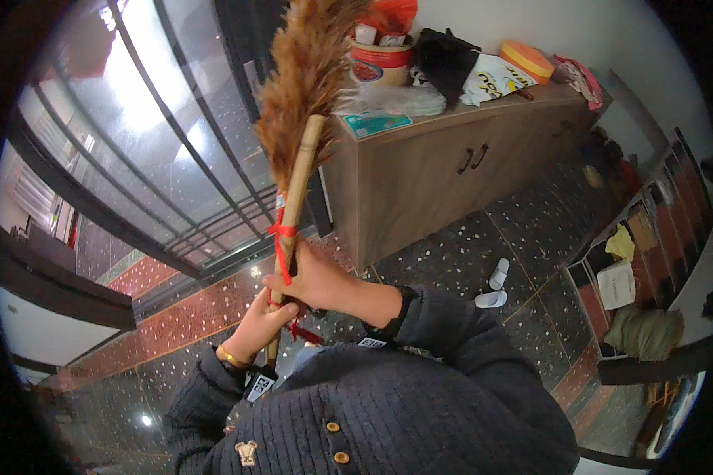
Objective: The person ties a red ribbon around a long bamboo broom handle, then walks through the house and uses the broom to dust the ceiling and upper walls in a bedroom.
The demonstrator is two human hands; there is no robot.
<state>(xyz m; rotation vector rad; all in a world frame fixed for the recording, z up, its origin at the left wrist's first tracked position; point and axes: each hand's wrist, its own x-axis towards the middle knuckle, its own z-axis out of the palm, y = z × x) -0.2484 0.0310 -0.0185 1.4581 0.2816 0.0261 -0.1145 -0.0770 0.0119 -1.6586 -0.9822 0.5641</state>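
Note:
A broom with a brown, feathery plume head [305,83] stands upright in front of me, its head at the top. A pale bamboo stick [299,178] with a cut end lies along the broom, and red ties [281,230] bind the two together. Wrapped round the handle just under the ties is my right hand [317,275]. Lower down, my left hand [260,323] closes on the same handle, its thumb pointing toward the right hand. The handle's lower end runs down past my left wrist, partly hidden by the sleeve. A dark red tassel or cord hangs beside the hands.
A wooden cabinet [420,190] bears a round tub [380,63], a black bag [445,63] and an orange round box [527,61]. White slippers [495,285] lie on the speckled floor. Stairs with stored items [616,283] rise at right; a barred metal door [174,119] stands at left.

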